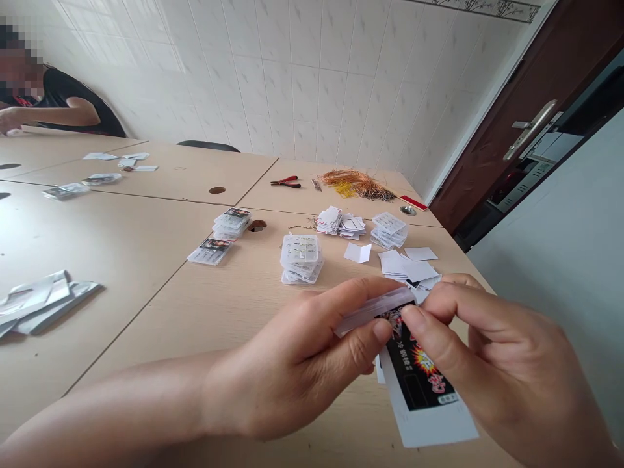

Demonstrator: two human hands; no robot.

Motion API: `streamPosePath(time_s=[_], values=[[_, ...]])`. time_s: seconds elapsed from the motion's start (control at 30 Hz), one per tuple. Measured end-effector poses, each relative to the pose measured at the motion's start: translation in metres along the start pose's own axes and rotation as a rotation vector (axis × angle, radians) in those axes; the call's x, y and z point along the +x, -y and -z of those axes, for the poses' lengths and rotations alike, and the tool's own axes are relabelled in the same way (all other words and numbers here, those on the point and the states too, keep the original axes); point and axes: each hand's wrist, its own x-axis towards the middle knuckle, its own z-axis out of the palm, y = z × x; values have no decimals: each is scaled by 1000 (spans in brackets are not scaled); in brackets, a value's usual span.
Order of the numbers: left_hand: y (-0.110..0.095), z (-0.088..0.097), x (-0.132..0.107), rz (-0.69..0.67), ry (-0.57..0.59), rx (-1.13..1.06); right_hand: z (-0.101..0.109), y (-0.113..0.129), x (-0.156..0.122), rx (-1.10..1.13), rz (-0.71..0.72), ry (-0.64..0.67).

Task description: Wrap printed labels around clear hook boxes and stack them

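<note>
My left hand [292, 357] pinches a clear plastic sleeve [375, 311] between thumb and fingers. My right hand [492, 351] grips the same sleeve's far end and a black-and-white printed card [419, 383], whose lower part hangs out below. The card's upper end seems to sit inside the sleeve, though my fingers hide the join. Just beyond my hands lies a loose pile of white paper cards [404, 268]. Stacks of clear plastic packets [301, 259] stand left of that pile, and another stack [389, 229] stands behind it.
Red-handled pliers [286, 182] and a bundle of orange and dark cords [355, 185] lie at the table's far end. Silver packets [36, 305] lie to the left. A seated person [58, 97] works at the far left. A dark door [526, 117] stands at the right.
</note>
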Motion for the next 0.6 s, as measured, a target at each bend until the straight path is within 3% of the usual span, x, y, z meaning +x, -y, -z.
streamPosePath(time_s=[0.6], values=[[-3, -1, 2, 63, -8, -39, -3, -6, -5, 45, 30, -8]])
